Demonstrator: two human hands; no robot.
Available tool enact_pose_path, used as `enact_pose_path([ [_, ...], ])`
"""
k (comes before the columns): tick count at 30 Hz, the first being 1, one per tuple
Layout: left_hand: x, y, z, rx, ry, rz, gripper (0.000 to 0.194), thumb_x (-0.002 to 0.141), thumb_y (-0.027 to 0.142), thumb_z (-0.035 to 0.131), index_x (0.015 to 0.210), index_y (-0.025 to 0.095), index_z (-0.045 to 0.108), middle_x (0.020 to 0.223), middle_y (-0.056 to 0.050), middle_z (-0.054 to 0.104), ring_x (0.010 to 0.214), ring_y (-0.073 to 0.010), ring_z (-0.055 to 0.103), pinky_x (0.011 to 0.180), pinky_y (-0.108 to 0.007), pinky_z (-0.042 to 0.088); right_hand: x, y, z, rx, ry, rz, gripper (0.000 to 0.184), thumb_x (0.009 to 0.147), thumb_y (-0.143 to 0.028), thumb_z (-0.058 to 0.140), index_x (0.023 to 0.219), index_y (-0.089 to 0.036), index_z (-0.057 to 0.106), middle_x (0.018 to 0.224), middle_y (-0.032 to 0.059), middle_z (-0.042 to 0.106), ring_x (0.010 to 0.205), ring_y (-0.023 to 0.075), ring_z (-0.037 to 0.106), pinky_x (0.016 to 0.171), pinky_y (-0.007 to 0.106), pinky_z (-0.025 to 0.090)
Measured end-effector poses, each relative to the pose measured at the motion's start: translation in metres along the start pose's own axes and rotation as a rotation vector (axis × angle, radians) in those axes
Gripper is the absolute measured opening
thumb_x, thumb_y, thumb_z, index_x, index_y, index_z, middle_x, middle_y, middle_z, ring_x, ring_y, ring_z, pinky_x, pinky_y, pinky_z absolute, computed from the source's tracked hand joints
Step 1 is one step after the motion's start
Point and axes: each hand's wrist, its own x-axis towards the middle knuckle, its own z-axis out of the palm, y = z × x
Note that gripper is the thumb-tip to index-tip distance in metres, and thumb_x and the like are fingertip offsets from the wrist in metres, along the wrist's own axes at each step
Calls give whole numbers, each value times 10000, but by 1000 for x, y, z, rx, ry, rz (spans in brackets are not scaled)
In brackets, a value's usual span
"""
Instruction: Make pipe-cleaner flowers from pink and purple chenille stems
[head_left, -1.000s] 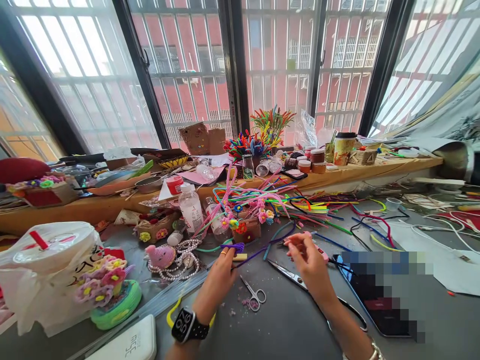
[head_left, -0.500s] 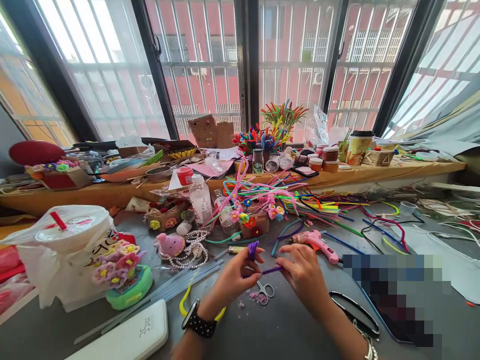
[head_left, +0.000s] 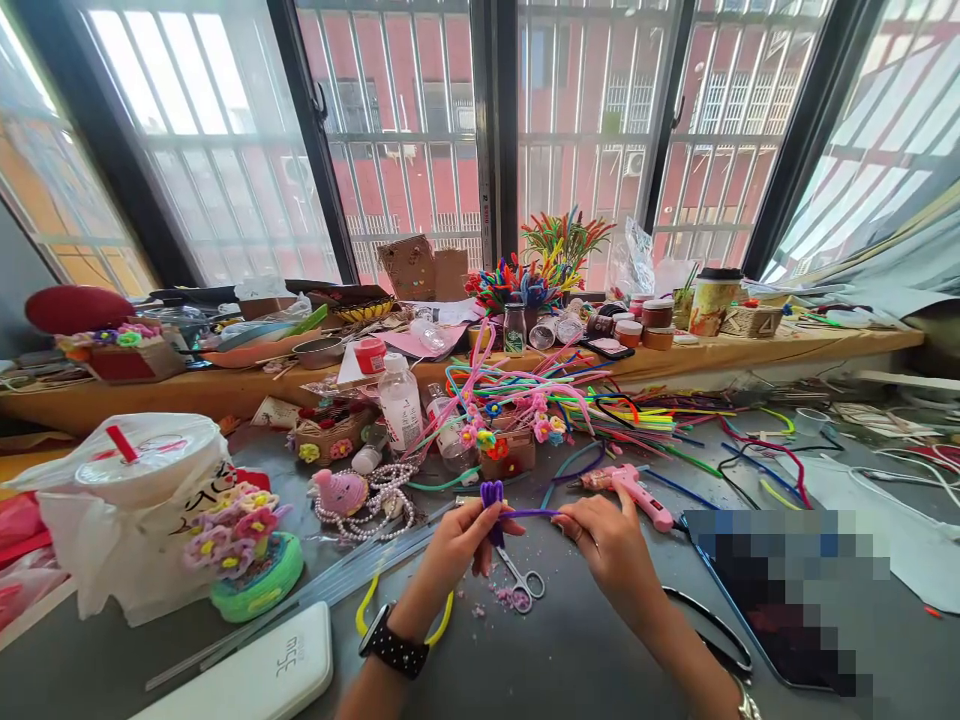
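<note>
A purple pipe cleaner [head_left: 493,494], bent into several upright loops, is pinched in my left hand [head_left: 459,545]. Its straight end runs level to the right, where my right hand [head_left: 611,550] grips it between thumb and fingers. The stretch between the hands looks taut. Below them on the grey table lie small scissors [head_left: 525,583] with pinkish fluff scraps [head_left: 512,599] around the handles. Just beyond my right hand rests a pink glue gun [head_left: 637,495]. A yellow pipe cleaner [head_left: 439,622] curves beneath my left wrist.
At left stand a bagged drink cup [head_left: 150,500], a fuzzy flower pot [head_left: 259,578] and a white power bank [head_left: 277,660]. Clear glue sticks [head_left: 345,575] lie beside them. Many coloured pipe cleaners [head_left: 645,415] spread behind the hands. A phone [head_left: 780,600] and black-handled tool [head_left: 712,630] lie at right.
My left hand has turned, and the purple loops now stand more upright. The straight end has risen to level between my hands, and my right hand has shifted slightly.
</note>
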Motion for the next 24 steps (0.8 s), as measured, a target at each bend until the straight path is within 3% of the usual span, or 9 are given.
enact_pose_path([
  [5, -1, 0, 1, 22, 42, 29, 438, 678, 495, 509, 789, 81, 598, 733, -120, 685, 284, -23, 365, 312, -174, 270, 2, 8, -4, 120, -150, 126, 286, 852, -266, 353, 655, -201, 549, 578, -35, 587, 589, 126, 533, 886, 419, 222],
  [10, -1, -2, 2, 65, 48, 60, 412, 689, 458, 526, 864, 96, 619, 802, -110, 674, 317, -26, 376, 335, -178, 290, 5, 11, -8, 172, -262, 158, 297, 847, -261, 348, 630, -192, 539, 582, -28, 587, 606, 130, 534, 874, 406, 250],
  [17, -1, -3, 1, 137, 54, 86, 416, 677, 481, 529, 809, 113, 673, 459, 0, 551, 341, -52, 383, 357, -179, 282, 3, 9, -3, 221, -366, 155, 307, 851, -282, 336, 660, -189, 557, 608, -13, 592, 634, 140, 540, 888, 422, 237],
  [21, -2, -4, 5, 146, 2, 62, 396, 692, 472, 518, 806, 125, 673, 579, -27, 611, 354, -47, 394, 364, -181, 298, 1, 5, 0, 250, -388, 117, 301, 853, -259, 329, 670, -178, 554, 643, 8, 596, 651, 148, 539, 738, 320, 365],
  [24, -3, -3, 8, 133, -33, 41, 401, 694, 473, 516, 842, 131, 665, 672, -45, 646, 342, -39, 395, 356, -180, 305, 0, 0, 0, 257, -384, 111, 202, 838, -247, 365, 808, -177, 551, 681, 21, 591, 653, 153, 538, 609, 254, 398],
])
